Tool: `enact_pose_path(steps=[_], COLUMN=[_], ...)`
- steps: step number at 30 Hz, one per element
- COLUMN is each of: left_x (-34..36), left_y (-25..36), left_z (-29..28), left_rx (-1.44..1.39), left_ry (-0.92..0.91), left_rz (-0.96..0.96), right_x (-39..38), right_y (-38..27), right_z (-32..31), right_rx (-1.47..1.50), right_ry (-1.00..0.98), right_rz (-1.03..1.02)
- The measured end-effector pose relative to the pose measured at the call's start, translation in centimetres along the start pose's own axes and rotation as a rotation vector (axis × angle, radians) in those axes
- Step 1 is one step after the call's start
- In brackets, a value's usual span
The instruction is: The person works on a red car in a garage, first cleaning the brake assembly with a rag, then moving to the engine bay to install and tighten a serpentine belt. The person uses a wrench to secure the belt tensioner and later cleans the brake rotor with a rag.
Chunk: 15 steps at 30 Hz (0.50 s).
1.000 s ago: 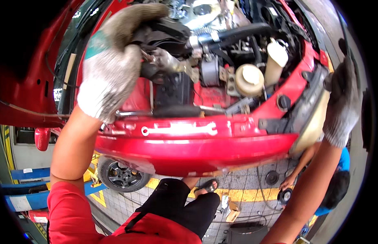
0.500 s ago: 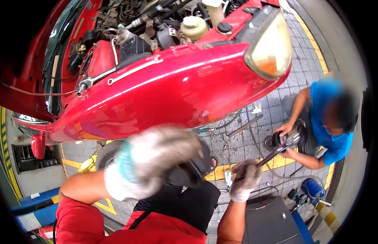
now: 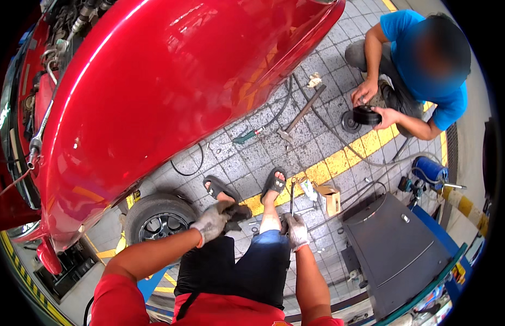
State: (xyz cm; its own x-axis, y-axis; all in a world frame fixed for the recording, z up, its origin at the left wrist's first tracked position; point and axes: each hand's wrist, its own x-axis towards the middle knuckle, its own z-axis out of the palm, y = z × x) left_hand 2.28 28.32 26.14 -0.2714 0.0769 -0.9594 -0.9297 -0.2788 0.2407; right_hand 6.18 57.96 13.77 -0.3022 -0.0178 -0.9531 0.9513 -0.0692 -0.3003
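My right hand (image 3: 295, 230), in a light glove with darkened fingers, is closed around a slim, dark, bar-like tool (image 3: 292, 196) that points away from me. The tool's kind cannot be made out. In front of my lap, my left hand (image 3: 210, 223) is also gloved and has its fingers bent. A dark piece (image 3: 237, 215) shows at those fingers, too indistinct to name. Across the floor, a crouching co-worker in a blue shirt (image 3: 402, 46) holds a black round part (image 3: 366, 114). A flat dark disc (image 3: 349, 121) lies beside it.
A red car fender (image 3: 171, 81) fills the upper left. A wheel (image 3: 154, 220) lies beneath it. On the tiled floor are a hammer (image 3: 301, 115), cables, a green-handled tool (image 3: 247, 136) and a small carton (image 3: 329, 200). A grey panel (image 3: 396, 244) stands right, near a blue reel (image 3: 429, 171).
My view has turned down, away from the engine bay. My left hand has lowered towards my lap, and the tool in my right hand no longer points at the co-worker's hands.
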Motion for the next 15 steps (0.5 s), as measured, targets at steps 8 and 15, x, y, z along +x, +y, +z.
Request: enact_pose_path(steps=[8, 15], left_x=[8.5, 22.7], left_y=[1.5, -1.7], left_z=[-6.0, -9.7], left_rx=[0.262, 0.236], left_ry=[0.086, 0.205], left_rz=[0.134, 0.243], right_x=[7.6, 30.1], right_y=[2.0, 9.0], right_z=[-2.7, -11.5], right_rx=[-0.075, -0.784], right_ry=[0.176, 0.193], right_rz=[-0.072, -0.274])
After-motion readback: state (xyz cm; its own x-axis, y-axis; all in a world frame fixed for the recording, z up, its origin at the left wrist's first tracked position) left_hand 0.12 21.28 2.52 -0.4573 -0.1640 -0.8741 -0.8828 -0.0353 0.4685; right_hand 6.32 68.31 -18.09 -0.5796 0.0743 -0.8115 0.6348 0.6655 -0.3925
